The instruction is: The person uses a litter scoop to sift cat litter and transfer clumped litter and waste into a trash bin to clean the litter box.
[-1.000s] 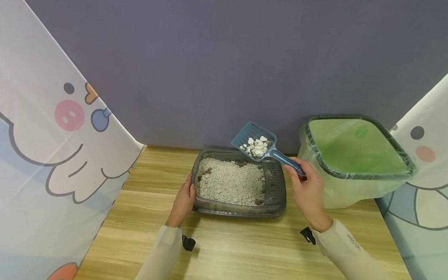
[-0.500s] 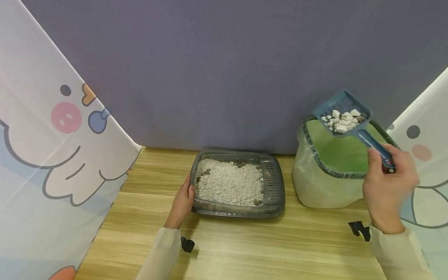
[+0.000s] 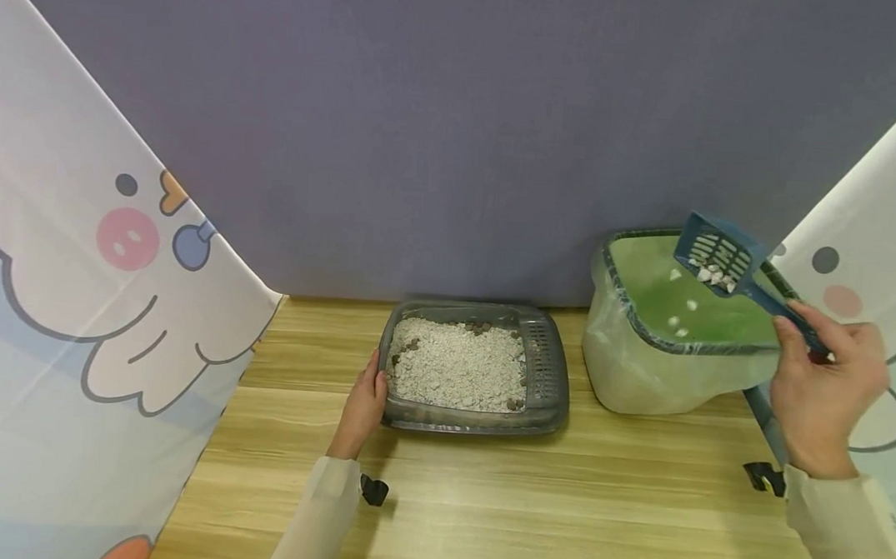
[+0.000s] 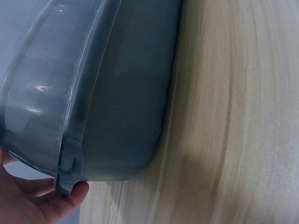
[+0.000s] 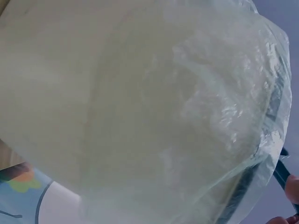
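Hands: two in view, both yours, both occupied. Your left hand (image 3: 360, 411), lower centre-left of the frame, grips one litter tray (image 3: 472, 419) by its left side; the left wrist view shows the fingers bent at the rim. Your right hand (image 3: 829, 388), at the right of the frame, has its fingers closed round the handle of one blue slotted scoop (image 3: 752, 290). You hold the scoop tilted, its head over the mouth of one bin (image 3: 639, 384), right of centre. Pale pieces (image 3: 711, 277) sit along the head's lower edge, too crowded to count. Four more pale bits (image 3: 691, 305) show against the bin's green inside; whether airborne or at rest, you cannot tell. One clear plastic liner (image 5: 229, 112) wraps the bin. The tray, at centre, contains pale litter (image 3: 459, 367) with several dark clumps along its edges, and stands well apart from the scoop. Tray and bin stand on one wood-grain table (image 3: 483, 514). Around you: two pale sleeves (image 3: 317, 516), two black straps (image 3: 374, 490), two cartoon-printed sheets (image 3: 49, 312) at frame left and right, and one grey backdrop (image 3: 454, 146) across the top.
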A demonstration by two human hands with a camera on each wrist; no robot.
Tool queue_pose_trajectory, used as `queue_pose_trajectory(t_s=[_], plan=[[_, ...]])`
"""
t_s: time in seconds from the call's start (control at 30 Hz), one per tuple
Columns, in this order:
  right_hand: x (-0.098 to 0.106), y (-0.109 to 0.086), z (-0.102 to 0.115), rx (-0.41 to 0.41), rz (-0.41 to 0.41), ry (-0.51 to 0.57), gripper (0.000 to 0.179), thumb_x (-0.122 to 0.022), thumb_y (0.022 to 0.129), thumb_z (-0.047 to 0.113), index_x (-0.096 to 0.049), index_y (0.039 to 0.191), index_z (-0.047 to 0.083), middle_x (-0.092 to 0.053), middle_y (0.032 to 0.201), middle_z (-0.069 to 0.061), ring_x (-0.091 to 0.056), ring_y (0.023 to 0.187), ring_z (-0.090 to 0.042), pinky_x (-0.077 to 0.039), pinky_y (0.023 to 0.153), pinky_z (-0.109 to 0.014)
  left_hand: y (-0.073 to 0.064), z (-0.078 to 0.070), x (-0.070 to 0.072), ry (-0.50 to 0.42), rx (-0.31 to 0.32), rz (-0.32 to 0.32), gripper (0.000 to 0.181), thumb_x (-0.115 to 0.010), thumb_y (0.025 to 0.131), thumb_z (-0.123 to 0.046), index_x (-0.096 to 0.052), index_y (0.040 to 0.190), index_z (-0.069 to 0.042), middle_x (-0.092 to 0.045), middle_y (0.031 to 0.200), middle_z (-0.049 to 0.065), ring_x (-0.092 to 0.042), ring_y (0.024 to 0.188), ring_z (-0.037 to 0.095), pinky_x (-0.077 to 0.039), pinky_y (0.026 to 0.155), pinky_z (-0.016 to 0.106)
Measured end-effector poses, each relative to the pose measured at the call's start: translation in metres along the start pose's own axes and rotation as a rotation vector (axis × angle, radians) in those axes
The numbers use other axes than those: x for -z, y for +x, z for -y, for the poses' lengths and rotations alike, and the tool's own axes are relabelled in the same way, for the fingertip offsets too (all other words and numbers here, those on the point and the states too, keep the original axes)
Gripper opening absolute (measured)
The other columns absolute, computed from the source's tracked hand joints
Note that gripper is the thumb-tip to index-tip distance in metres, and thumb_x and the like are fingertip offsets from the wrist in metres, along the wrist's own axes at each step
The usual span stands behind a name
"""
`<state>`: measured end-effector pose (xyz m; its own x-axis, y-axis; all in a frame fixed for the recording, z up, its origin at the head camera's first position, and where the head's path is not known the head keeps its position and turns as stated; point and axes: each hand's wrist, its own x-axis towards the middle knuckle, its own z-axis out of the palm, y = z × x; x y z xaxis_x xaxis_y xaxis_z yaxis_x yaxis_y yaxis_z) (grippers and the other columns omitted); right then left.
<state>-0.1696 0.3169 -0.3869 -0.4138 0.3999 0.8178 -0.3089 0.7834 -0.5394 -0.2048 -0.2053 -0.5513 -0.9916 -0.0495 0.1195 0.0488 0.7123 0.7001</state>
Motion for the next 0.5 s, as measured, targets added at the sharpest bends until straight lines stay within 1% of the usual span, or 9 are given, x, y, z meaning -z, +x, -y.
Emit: queue_pose_trajectory(t_s=[0.07,0.2,0.27,0.4,0.43,0.5], plan=[[0.001,0.000,-0.001,0.007,-0.009,-0.006,0.019,-0.069,0.086,0.009,-0.073,0.103,0.002,-0.034,0.082,0.026,-0.029,0.067,0.007,-0.026,0.062,-0.009,-0.001,0.000,0.000,0.004,-0.009,-0.002,0.051,-0.034,0.103,-0.024,-0.025,0.150,-0.005,-0.045,0.131,0.032,-0.050,0.110,0.049,-0.040,0.089,0.059],[0.000,0.000,-0.001,0.003,-0.069,-0.006,0.016,-0.069,0.086,0.008,-0.074,0.100,0.002,-0.033,0.084,0.025,-0.029,0.067,0.007,-0.026,0.062,-0.007,-0.001,-0.001,0.000,0.003,-0.006,-0.001,0.051,-0.035,0.103,-0.023,-0.025,0.150,-0.005,-0.044,0.131,0.032,-0.050,0.110,0.049,-0.041,0.088,0.059],[-0.002,-0.001,0.001,0.016,-0.113,0.024,0.013,-0.069,0.086,0.006,-0.075,0.097,0.002,-0.034,0.084,0.024,-0.028,0.067,0.006,-0.024,0.061,-0.007,-0.002,-0.001,0.000,-0.001,-0.004,-0.001,0.051,-0.036,0.103,-0.022,-0.025,0.150,-0.005,-0.043,0.132,0.032,-0.051,0.109,0.049,-0.041,0.087,0.059],[-0.004,-0.005,0.009,0.044,-0.179,0.136,0.013,-0.069,0.086,0.009,-0.075,0.093,-0.001,-0.035,0.084,0.020,-0.026,0.061,0.003,-0.020,0.059,-0.007,-0.001,0.000,0.000,-0.003,-0.008,-0.011,0.051,-0.037,0.103,-0.021,-0.025,0.150,-0.005,-0.044,0.132,0.032,-0.051,0.109,0.048,-0.041,0.087,0.058],[-0.004,-0.006,0.010,0.036,-0.188,0.161,0.014,-0.070,0.086,0.010,-0.075,0.093,-0.001,-0.036,0.084,0.019,-0.026,0.061,0.003,-0.020,0.059,-0.007,-0.001,0.000,0.000,-0.001,-0.010,-0.012,0.051,-0.036,0.103,-0.021,-0.025,0.150,-0.006,-0.044,0.132,0.032,-0.051,0.109,0.048,-0.041,0.087,0.058],[-0.004,-0.007,0.014,-0.004,-0.195,0.184,0.018,-0.072,0.085,0.012,-0.074,0.095,-0.002,-0.039,0.083,0.018,-0.031,0.062,0.004,-0.023,0.058,-0.006,-0.001,0.001,0.000,-0.001,-0.013,-0.014,0.051,-0.036,0.103,-0.022,-0.025,0.150,-0.006,-0.044,0.132,0.032,-0.051,0.110,0.048,-0.041,0.088,0.058]])
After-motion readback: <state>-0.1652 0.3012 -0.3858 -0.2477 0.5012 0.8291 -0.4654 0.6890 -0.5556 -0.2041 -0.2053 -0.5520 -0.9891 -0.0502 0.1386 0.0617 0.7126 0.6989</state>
